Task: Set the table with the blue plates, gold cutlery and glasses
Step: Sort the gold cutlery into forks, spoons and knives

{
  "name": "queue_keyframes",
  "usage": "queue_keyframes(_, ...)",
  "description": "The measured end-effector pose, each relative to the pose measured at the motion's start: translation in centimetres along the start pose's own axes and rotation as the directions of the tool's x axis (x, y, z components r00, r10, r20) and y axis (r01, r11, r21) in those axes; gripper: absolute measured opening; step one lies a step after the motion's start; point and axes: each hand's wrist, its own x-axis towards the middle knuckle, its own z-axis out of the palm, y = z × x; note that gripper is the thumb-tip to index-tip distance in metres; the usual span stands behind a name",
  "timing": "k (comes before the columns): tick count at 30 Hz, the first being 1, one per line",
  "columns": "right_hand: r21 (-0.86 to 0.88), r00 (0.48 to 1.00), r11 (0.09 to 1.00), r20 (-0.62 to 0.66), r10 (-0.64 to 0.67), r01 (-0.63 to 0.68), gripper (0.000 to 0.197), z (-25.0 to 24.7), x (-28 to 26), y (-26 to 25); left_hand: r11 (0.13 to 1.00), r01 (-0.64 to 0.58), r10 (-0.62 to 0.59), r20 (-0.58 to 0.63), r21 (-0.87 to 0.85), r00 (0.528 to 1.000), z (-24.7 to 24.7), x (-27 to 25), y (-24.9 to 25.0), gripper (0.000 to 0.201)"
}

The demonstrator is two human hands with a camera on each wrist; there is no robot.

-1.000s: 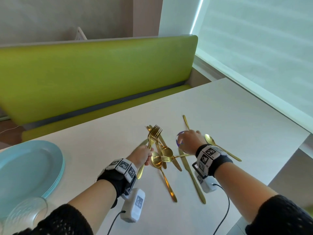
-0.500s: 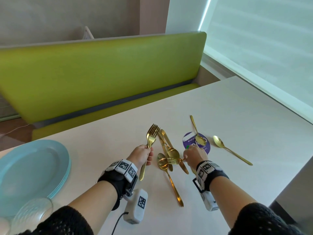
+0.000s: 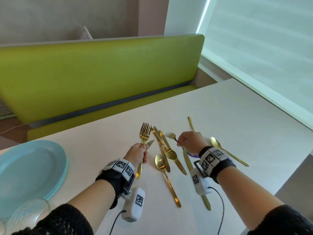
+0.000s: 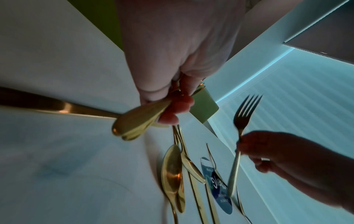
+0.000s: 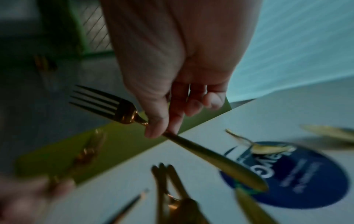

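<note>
Two hands work over a white table (image 3: 237, 116). The left hand (image 3: 136, 154) grips a bunch of gold forks (image 3: 144, 133) by the handles, tines pointing away toward the green bench (image 3: 101, 73); how many forks it holds cannot be told. The right hand (image 3: 189, 141) pinches one fork (image 5: 107, 104) between thumb and forefinger, lifted clear of the table, above a round blue sticker (image 5: 310, 181). Between the hands lie two spoons (image 3: 160, 164) crossing over knives (image 3: 171, 151). Another knife (image 3: 188, 160) runs under the right wrist. One spoon (image 3: 225, 150) lies apart to the right, and one more spoon (image 5: 268, 149) rests with its bowl on the sticker. Stacked blue plates (image 3: 32, 168) sit at the table's left edge, with a glass (image 3: 28, 216) just in front of them.
</note>
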Motion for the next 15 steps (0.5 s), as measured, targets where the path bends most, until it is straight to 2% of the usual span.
queue_keyframes(3, 0.355, 0.998, 0.933, 0.045, 0.049, -0.062, 0.007, -0.3, -0.3, -2.1, 1.000, -0.002, 0.002, 0.035, -0.004, 0.999, 0.4, -0.4, 0.3, 0.018)
queue_keyframes(6, 0.545, 0.971, 0.814, 0.218, 0.094, -0.201, 0.016, 0.9, -0.7, -3.3, 1.000, 0.009, -0.008, 0.064, -0.017, 0.998, 1.1, -0.8, 0.5, 0.016)
queue_keyframes(9, 0.636, 0.938, 0.710, 0.330, 0.103, -0.302, 0.016, 2.7, -1.1, -3.9, 0.999, 0.028, -0.025, 0.113, -0.032, 0.993, 1.5, -1.2, 0.6, 0.017)
queue_keyframes(15, 0.646, 0.944, 0.699, 0.302, 0.133, -0.305, 0.017, 4.5, -1.8, -4.6, 0.999, 0.036, -0.028, 0.209, -0.033, 0.977, 1.5, -2.1, 0.8, 0.023)
